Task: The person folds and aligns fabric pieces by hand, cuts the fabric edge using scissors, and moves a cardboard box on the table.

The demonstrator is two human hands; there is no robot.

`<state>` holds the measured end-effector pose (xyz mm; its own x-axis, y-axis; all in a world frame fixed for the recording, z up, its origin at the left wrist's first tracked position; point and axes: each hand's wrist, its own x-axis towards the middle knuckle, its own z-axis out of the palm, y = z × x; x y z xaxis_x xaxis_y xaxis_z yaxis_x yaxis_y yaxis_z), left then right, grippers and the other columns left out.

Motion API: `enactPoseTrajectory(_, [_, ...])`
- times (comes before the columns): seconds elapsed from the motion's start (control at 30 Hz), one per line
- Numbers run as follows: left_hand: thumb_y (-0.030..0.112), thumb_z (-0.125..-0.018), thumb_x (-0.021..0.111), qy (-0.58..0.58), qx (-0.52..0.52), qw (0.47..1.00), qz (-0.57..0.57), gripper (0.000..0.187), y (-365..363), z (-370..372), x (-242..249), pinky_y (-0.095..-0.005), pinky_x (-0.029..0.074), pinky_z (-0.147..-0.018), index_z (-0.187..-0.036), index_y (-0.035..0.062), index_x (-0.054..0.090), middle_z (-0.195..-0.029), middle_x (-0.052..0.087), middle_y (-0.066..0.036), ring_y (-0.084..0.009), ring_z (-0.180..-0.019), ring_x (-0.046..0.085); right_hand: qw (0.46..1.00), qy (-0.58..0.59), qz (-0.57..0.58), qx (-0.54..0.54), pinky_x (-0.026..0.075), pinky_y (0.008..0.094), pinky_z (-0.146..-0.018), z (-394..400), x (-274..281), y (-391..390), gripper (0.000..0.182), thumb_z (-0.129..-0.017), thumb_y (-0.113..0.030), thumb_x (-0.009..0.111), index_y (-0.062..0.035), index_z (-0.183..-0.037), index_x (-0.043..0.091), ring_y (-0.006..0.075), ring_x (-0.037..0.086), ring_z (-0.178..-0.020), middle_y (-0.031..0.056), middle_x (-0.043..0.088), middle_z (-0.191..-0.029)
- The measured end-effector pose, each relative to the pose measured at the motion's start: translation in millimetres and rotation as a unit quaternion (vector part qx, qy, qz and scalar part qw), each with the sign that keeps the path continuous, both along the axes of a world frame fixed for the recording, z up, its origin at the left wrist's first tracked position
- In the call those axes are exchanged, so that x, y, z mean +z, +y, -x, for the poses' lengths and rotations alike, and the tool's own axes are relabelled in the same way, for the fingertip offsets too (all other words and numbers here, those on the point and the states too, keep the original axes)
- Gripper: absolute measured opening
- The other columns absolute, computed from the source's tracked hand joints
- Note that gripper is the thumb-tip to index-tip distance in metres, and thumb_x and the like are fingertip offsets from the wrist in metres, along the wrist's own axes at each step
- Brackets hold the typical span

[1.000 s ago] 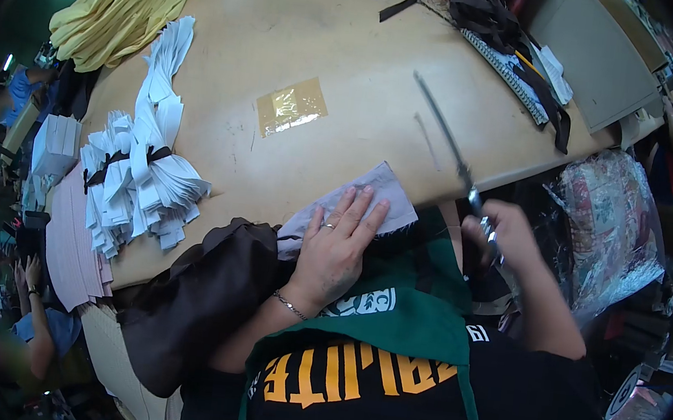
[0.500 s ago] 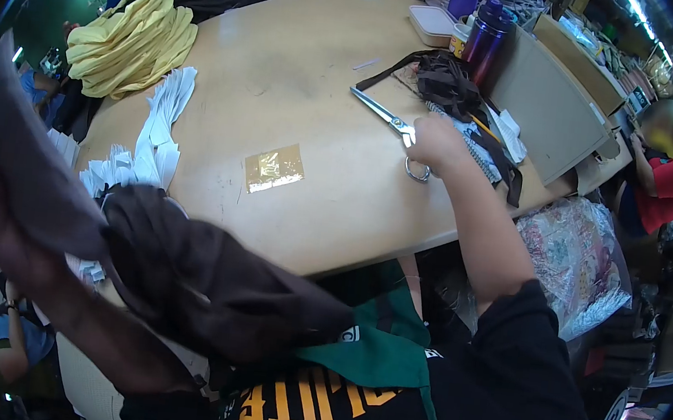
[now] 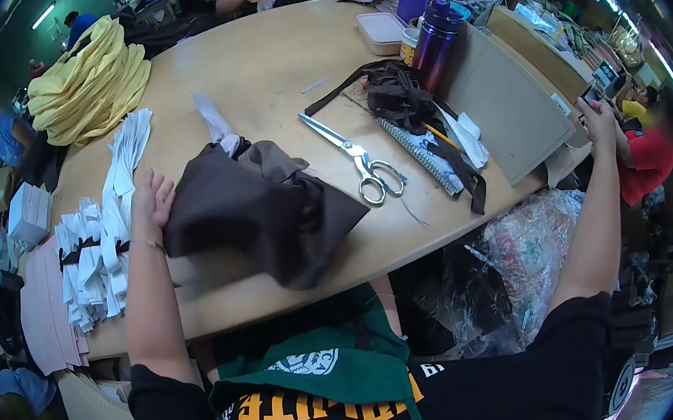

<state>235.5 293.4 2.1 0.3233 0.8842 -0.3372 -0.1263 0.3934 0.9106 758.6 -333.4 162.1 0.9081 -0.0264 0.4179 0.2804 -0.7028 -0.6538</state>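
Observation:
A dark brown piece of cloth [image 3: 258,210] lies bunched on the near part of the table, with a pale grey strip [image 3: 216,122] sticking up behind it. Just left of the cloth is my left hand [image 3: 155,197], fingers apart and holding nothing. Bundled white fabric strips [image 3: 119,187] are close on its other side. My right hand [image 3: 600,123] is raised far to the right, past the table edge, its fingers curled together; I cannot make out what, if anything, is between them. Metal scissors [image 3: 352,153] rest slightly parted on the table, touched by neither hand.
Yellow cloth [image 3: 91,82] is heaped at the far left. Dark scraps [image 3: 402,94], a purple bottle [image 3: 437,44] and a lidded container [image 3: 380,32] stand at the back right beside a cardboard box [image 3: 508,97]. A plastic bag [image 3: 525,246] hangs below. Other people sit around.
My right hand has let go of the scissors and moved up and right. My left hand has released the brown cloth, which has dropped onto the table. The view has shifted.

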Motion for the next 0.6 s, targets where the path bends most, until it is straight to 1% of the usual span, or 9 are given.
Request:
enactPoseTrajectory(0.07, [0.041, -0.094, 0.048, 0.047, -0.01, 0.99, -0.13, 0.059, -50, 13, 12, -0.0459, 0.028, -0.102, -0.138, 0.0043, 0.034, -0.135, 0.045, -0.01, -0.0225, -0.125, 0.045, 0.997, 0.028, 0.036, -0.055, 0.046, 0.0304, -0.081, -27, 4, -5, 0.066, -0.07, -0.049, 0.073, -0.0003, -0.113, 0.06, 0.0198, 0.061, -0.093, 0.0137, 0.065, -0.101])
enactPoseTrajectory(0.17, [0.025, -0.095, 0.05, 0.13, -0.021, 0.947, -0.292, 0.041, -106, 45, 37, -0.0375, 0.036, -0.098, -0.125, -0.0033, 0.048, -0.124, 0.053, -0.011, -0.019, -0.114, 0.052, 0.972, -0.099, 0.186, -0.102, 0.045, 0.0344, -0.088, -80, 0, -15, 0.083, -0.066, -0.056, 0.072, 0.0004, -0.124, 0.052, 0.0255, 0.059, -0.105, 0.0184, 0.061, -0.114])
enactPoseTrajectory(0.2, [0.021, -0.095, 0.05, 0.162, -0.028, 0.929, -0.331, 0.036, -119, 59, 39, -0.0337, 0.04, -0.095, -0.119, -0.0053, 0.052, -0.119, 0.056, -0.011, -0.0174, -0.109, 0.055, 0.973, -0.103, 0.185, -0.094, 0.043, 0.037, -0.093, -91, -1, -14, 0.094, -0.064, -0.06, 0.072, 0.0005, -0.13, 0.046, 0.0286, 0.056, -0.112, 0.0214, 0.057, -0.121])
enactPoseTrajectory(0.27, [0.014, -0.095, 0.051, 0.155, -0.022, 0.907, -0.392, 0.029, -138, 88, 28, -0.0293, 0.045, -0.089, -0.116, -0.0051, 0.055, -0.113, 0.059, -0.011, -0.0154, -0.103, 0.057, 0.988, -0.065, 0.126, -0.067, 0.043, 0.0365, -0.092, -119, 3, -16, 0.093, -0.063, -0.059, 0.073, 0.0002, -0.13, 0.046, 0.029, 0.057, -0.11, 0.0212, 0.057, -0.12])
enactPoseTrajectory(0.3, [0.014, -0.095, 0.052, 0.144, -0.023, 0.921, -0.361, 0.029, -148, 104, 21, -0.0293, 0.045, -0.088, -0.116, -0.0048, 0.055, -0.112, 0.059, -0.011, -0.0156, -0.102, 0.058, 0.993, -0.044, 0.097, -0.051, 0.043, 0.0363, -0.092, -131, 3, -14, 0.093, -0.062, -0.059, 0.074, 0.0, -0.129, 0.047, 0.0291, 0.057, -0.109, 0.0211, 0.057, -0.119])
enactPoseTrajectory(0.33, [0.014, -0.094, 0.052, 0.136, -0.024, 0.934, -0.33, 0.029, -157, 120, 13, -0.0292, 0.045, -0.088, -0.116, -0.0045, 0.055, -0.111, 0.059, -0.011, -0.0158, -0.102, 0.058, 0.992, -0.05, 0.109, -0.043, 0.044, 0.0363, -0.089, -133, 0, -13, 0.087, -0.061, -0.057, 0.076, -0.0003, -0.122, 0.05, 0.0299, 0.059, -0.104, 0.021, 0.06, -0.113])
enactPoseTrajectory(0.47, [0.014, -0.094, 0.053, 0.157, 0.028, 0.967, -0.2, 0.029, -175, 148, 1, -0.0285, 0.047, -0.087, -0.117, -0.0035, 0.055, -0.111, 0.059, -0.011, -0.0166, -0.099, 0.06, 0.965, -0.098, 0.228, -0.084, 0.045, 0.0373, -0.082, -137, -9, -18, 0.08, -0.06, -0.056, 0.078, 0.0, -0.11, 0.051, 0.0311, 0.06, -0.096, 0.0213, 0.062, -0.104])
enactPoseTrajectory(0.5, [0.013, -0.094, 0.052, 0.158, 0.03, 0.966, -0.2, 0.028, -179, 150, 2, -0.0283, 0.047, -0.087, -0.117, -0.0035, 0.055, -0.111, 0.059, -0.011, -0.0165, -0.098, 0.06, 0.957, -0.131, 0.243, -0.085, 0.045, 0.038, -0.081, -136, -17, -19, 0.079, -0.06, -0.056, 0.078, 0.0003, -0.108, 0.051, 0.0321, 0.06, -0.095, 0.0213, 0.062, -0.102])
enactPoseTrajectory(0.6, [0.01, -0.094, 0.052, 0.17, 0.03, 0.958, -0.229, 0.026, -177, 136, 15, -0.0272, 0.047, -0.088, -0.116, -0.0041, 0.055, -0.109, 0.059, -0.012, -0.0165, -0.097, 0.06, 0.957, -0.122, 0.252, -0.073, 0.044, 0.0402, -0.084, -163, -29, -37, 0.075, -0.066, -0.055, 0.075, 0.0027, -0.109, 0.054, 0.0368, 0.059, -0.099, 0.023, 0.062, -0.106])
